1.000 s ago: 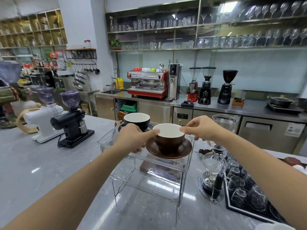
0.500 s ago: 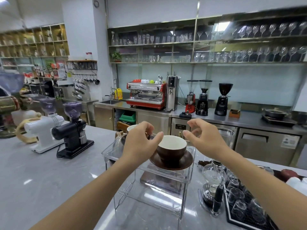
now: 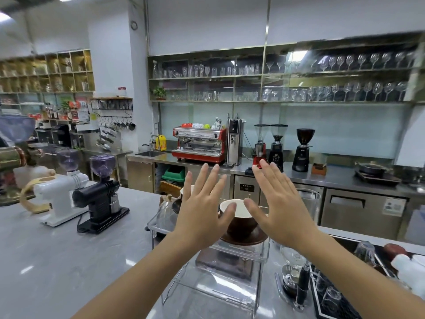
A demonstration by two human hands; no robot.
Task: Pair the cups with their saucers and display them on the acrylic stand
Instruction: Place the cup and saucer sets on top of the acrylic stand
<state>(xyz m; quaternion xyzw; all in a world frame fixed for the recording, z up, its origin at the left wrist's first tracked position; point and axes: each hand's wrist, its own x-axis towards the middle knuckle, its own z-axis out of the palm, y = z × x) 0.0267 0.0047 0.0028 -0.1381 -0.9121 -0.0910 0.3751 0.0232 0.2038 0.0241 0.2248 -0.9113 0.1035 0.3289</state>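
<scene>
Head view, acrylic stand (image 3: 208, 268): on desk (image 3: 69, 261).
Brown cup (image 3: 239, 217): upon saucer (image 3: 243, 238), stand's top tier, displayed.
Left hand (image 3: 202, 212), right hand (image 3: 278, 203): grip wide, empty, flanking cup.

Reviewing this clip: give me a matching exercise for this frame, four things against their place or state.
Things:
1. brown cup
2. brown saucer
3. left hand
4. black grinder

Places or states:
A. open, fingers spread, holding nothing
B. on the counter beside the white grinder
C. on the acrylic stand, under the cup
D. sitting on its saucer

Pairs: 1-D, 2-C, 3-A, 4-B
</scene>
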